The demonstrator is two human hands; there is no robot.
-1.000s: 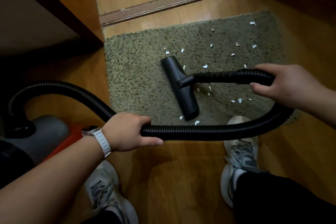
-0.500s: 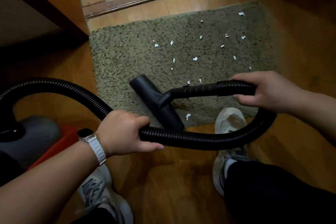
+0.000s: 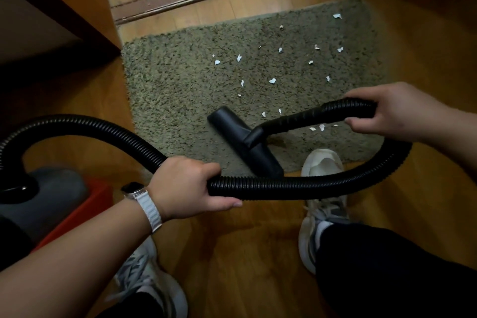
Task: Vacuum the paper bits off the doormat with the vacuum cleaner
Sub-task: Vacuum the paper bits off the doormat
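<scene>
Diagonally, nozzle (image 3: pixel 245 141) at doormat (image 3: pixel 175 80) edge, hose (image 3: pixel 284 184) gripped, paper bits (image 3: pixel 272 81) beyond

The person wears a white-strapped watch (image 3: pixel 147 208), pale sneakers (image 3: pixel 323 173), dark trousers (image 3: pixel 387 268).

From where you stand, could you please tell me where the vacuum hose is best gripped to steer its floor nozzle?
Grip the hose at its stiff end, just behind the floor nozzle. Come from above with the fingers wrapped round, as the right hand does. That short, straight stretch probably steers the head best. The left hand holds the slack further back.
</scene>
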